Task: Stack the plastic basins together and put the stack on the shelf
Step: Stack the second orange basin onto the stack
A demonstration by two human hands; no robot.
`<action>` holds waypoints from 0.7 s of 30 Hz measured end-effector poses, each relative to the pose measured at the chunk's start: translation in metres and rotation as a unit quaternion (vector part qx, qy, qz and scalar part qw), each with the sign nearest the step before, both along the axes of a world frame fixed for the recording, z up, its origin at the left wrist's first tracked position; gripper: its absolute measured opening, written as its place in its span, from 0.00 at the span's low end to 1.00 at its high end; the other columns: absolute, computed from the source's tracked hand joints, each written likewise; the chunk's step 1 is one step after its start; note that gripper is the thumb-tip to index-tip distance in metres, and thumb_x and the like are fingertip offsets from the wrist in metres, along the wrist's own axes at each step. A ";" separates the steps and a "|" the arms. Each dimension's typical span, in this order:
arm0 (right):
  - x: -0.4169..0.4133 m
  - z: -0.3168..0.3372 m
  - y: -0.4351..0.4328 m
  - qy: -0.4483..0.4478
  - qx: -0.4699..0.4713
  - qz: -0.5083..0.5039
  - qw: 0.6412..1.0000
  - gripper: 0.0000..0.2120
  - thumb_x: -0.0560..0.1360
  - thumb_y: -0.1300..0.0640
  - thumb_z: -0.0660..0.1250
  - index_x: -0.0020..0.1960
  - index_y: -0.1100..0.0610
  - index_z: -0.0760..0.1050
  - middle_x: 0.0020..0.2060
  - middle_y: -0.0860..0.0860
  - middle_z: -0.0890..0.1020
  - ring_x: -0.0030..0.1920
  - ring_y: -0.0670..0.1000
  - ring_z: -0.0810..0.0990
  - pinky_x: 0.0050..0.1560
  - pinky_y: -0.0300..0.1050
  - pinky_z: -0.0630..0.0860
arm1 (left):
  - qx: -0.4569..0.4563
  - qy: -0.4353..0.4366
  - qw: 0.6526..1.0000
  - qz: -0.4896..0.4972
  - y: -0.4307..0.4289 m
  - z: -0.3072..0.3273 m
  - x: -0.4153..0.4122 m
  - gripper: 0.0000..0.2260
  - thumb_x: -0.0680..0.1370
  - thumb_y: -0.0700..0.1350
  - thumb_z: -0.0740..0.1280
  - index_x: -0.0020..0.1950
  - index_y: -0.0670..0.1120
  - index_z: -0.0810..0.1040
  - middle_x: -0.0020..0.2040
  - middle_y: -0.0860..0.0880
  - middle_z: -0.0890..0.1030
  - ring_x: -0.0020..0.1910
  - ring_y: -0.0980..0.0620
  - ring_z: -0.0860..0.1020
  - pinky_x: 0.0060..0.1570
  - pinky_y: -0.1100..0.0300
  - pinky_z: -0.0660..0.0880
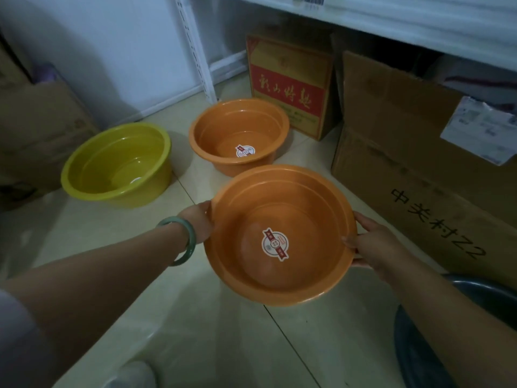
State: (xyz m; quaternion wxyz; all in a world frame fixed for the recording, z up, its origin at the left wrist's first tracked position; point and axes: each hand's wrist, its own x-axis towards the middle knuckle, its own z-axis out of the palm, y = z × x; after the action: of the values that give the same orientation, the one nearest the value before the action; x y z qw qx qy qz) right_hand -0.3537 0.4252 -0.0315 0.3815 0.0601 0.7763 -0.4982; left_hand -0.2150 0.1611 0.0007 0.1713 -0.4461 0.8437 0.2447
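I hold an orange plastic basin [302, 219] above the tiled floor, tilted toward me, a round sticker on its bottom. My left hand [197, 224] grips its left rim; a green bangle circles that wrist. My right hand [372, 242] grips the right rim, thumb inside. A second orange basin [223, 130] with the same sticker stands on the floor just beyond it. A yellow-green basin [92, 166] sits on the floor to the left. The white shelf [419, 21] runs across the top right.
Cardboard boxes stand under the shelf: a red-and-yellow box [291, 82] and a large brown box [405, 152] at the right. Another brown box [36, 130] is at the left. A dark round container [419, 345] sits at the lower right. A white shelf upright [195, 51] rises behind.
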 end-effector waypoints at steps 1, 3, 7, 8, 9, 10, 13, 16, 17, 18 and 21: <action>0.000 -0.001 -0.002 0.005 0.005 -0.003 1.000 0.37 0.75 0.69 0.66 0.76 0.43 0.59 0.68 0.59 0.74 0.58 0.61 0.80 0.44 0.54 0.81 | 0.014 0.007 1.000 0.012 -0.005 -0.001 -0.001 0.29 0.75 0.41 0.63 0.75 0.52 0.58 0.68 0.45 0.73 0.60 0.44 0.77 0.59 0.50 0.75; 0.000 -0.001 -0.007 0.013 0.021 -0.009 1.000 0.37 0.75 0.68 0.66 0.76 0.43 0.58 0.67 0.58 0.75 0.56 0.60 0.80 0.43 0.52 0.80 | 0.044 0.023 0.998 0.028 -0.014 -0.003 -0.003 0.31 0.74 0.42 0.64 0.75 0.53 0.58 0.68 0.45 0.74 0.59 0.44 0.78 0.59 0.48 0.76; -0.004 0.003 -0.017 0.023 0.066 0.010 0.997 0.38 0.74 0.69 0.64 0.76 0.43 0.56 0.64 0.56 0.76 0.52 0.58 0.81 0.44 0.54 0.81 | 0.067 0.046 0.996 0.024 -0.026 -0.011 -0.006 0.31 0.74 0.43 0.66 0.75 0.52 0.58 0.67 0.44 0.74 0.59 0.44 0.78 0.62 0.47 0.74; -0.004 0.006 -0.020 0.027 0.081 0.022 0.996 0.38 0.74 0.69 0.63 0.76 0.44 0.56 0.61 0.56 0.77 0.52 0.58 0.81 0.46 0.55 0.81 | 0.073 0.049 0.996 0.017 -0.029 -0.012 -0.007 0.31 0.74 0.43 0.66 0.75 0.52 0.58 0.67 0.44 0.75 0.59 0.44 0.78 0.61 0.48 0.74; -0.004 0.010 -0.023 0.035 0.096 0.037 0.994 0.36 0.74 0.69 0.62 0.76 0.45 0.57 0.56 0.54 0.79 0.51 0.58 0.81 0.47 0.55 0.81 | 0.084 0.051 0.995 0.010 -0.032 -0.013 -0.007 0.32 0.74 0.43 0.66 0.75 0.53 0.58 0.66 0.43 0.75 0.57 0.44 0.78 0.60 0.48 0.75; -0.004 0.013 -0.026 0.045 0.114 0.055 0.991 0.34 0.74 0.68 0.62 0.75 0.47 0.59 0.51 0.53 0.79 0.49 0.57 0.81 0.48 0.55 0.81 | 0.105 0.051 0.993 0.005 -0.035 -0.013 -0.008 0.32 0.74 0.43 0.66 0.75 0.53 0.57 0.66 0.43 0.75 0.56 0.45 0.79 0.57 0.50 0.77; -0.007 0.023 -0.037 0.083 0.196 0.120 0.970 0.28 0.74 0.66 0.62 0.72 0.54 0.63 0.43 0.50 0.74 0.45 0.52 0.77 0.45 0.47 0.76 | 0.231 0.048 0.971 0.029 -0.046 -0.012 -0.011 0.36 0.74 0.39 0.67 0.75 0.57 0.53 0.63 0.44 0.74 0.53 0.45 0.77 0.48 0.53 0.78; -0.013 0.032 -0.052 0.104 0.266 0.132 0.949 0.33 0.74 0.63 0.65 0.76 0.53 0.58 0.60 0.56 0.75 0.51 0.54 0.77 0.48 0.45 0.75 | 0.350 0.041 0.932 0.083 -0.062 -0.014 -0.017 0.38 0.73 0.39 0.69 0.76 0.55 0.52 0.63 0.43 0.75 0.56 0.41 0.77 0.54 0.48 0.77; -0.017 0.034 -0.057 0.115 0.281 0.122 0.945 0.35 0.74 0.61 0.65 0.77 0.52 0.55 0.65 0.57 0.74 0.48 0.52 0.78 0.47 0.45 0.76 | 0.361 0.039 0.928 0.086 -0.069 -0.016 -0.019 0.37 0.73 0.40 0.69 0.76 0.53 0.51 0.65 0.41 0.75 0.55 0.41 0.78 0.54 0.49 0.76; -0.023 0.036 -0.064 0.132 0.292 0.110 0.941 0.36 0.73 0.60 0.65 0.78 0.52 0.55 0.65 0.57 0.75 0.41 0.49 0.77 0.42 0.43 0.76 | 0.362 0.044 0.927 0.088 -0.077 -0.017 -0.022 0.36 0.74 0.42 0.68 0.76 0.52 0.51 0.65 0.40 0.75 0.53 0.41 0.78 0.54 0.50 0.77; -0.042 0.040 -0.088 0.201 0.300 0.072 0.930 0.34 0.74 0.54 0.65 0.77 0.52 0.57 0.57 0.57 0.79 0.33 0.46 0.73 0.34 0.40 0.73 | 0.337 0.104 0.928 0.121 -0.108 -0.022 -0.039 0.32 0.75 0.44 0.67 0.76 0.47 0.55 0.61 0.40 0.77 0.51 0.42 0.79 0.51 0.52 0.77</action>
State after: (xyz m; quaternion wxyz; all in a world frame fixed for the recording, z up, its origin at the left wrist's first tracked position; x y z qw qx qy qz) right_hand -0.3962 0.3374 0.0084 0.2160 0.0145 0.9523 -0.2150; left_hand -0.2537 0.0531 -0.0213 0.1916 -0.4328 0.6646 0.5782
